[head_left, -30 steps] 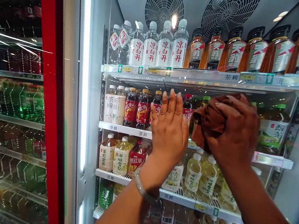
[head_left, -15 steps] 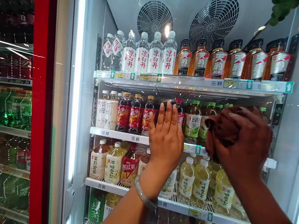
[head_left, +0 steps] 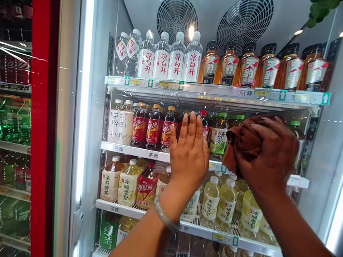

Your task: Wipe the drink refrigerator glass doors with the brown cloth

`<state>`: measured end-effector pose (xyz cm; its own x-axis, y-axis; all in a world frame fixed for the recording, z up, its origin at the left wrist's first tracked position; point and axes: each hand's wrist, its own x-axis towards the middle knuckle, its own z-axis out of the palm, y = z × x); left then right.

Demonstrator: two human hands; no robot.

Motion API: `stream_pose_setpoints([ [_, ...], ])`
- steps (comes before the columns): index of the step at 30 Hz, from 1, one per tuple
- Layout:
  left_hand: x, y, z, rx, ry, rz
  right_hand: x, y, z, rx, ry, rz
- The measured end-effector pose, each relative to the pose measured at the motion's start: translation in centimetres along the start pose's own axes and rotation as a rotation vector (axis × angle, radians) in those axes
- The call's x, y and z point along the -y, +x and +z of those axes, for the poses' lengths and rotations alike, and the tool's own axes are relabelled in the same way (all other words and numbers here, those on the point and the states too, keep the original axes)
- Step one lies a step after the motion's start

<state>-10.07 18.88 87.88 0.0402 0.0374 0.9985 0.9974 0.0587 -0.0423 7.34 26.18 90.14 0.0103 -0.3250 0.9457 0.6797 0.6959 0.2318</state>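
Observation:
My left hand (head_left: 189,154) lies flat with straight fingers against the clear glass door of a drinks fridge, in front of the second shelf. A pale bangle (head_left: 164,214) circles that wrist. To the right, my right hand (head_left: 270,154) is closed around a bunched brown cloth (head_left: 243,141), held up at the glass. Part of the cloth hangs below the fingers. Behind the glass, a green tea bottle (head_left: 219,137) shows between the two hands. Both hands hide some of the bottles on the middle shelves.
Bottles with red lettering (head_left: 178,62) and amber bottles (head_left: 248,69) line the top shelf (head_left: 205,89). Two round fan grilles (head_left: 177,18) sit above them. On the left, a red frame (head_left: 38,103) borders another drinks fridge. A door handle (head_left: 77,220) is at lower left.
My right hand has moved left with the brown cloth, closer to my left hand. My left hand keeps its flat pose on the glass. The whole view has shifted slightly.

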Motion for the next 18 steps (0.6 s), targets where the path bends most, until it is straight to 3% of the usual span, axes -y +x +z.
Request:
stream_pose_setpoints([
  [2,-0.1,0.0,-0.1,0.009,0.012,0.005,1.5,-0.9,0.0,0.063,0.059,-0.064],
  [5,0.0,0.0,-0.2,0.035,0.009,0.008,1.8,0.8,0.4,0.168,0.121,-0.194],
  [9,0.1,0.1,0.0,0.021,0.015,0.011,-2.1,4.3,0.4,0.144,0.061,-0.153],
  [12,0.1,0.1,0.2,0.007,0.03,0.005,-4.0,3.3,-0.6,0.053,-0.017,-0.051],
  [16,-0.2,0.0,0.1,0.04,0.033,0.055,-1.8,0.2,-1.0,0.051,-0.007,-0.016],
  [18,-0.7,0.2,0.1,0.055,0.028,0.079,-0.6,0.5,-0.4,0.1,0.059,-0.066],
])
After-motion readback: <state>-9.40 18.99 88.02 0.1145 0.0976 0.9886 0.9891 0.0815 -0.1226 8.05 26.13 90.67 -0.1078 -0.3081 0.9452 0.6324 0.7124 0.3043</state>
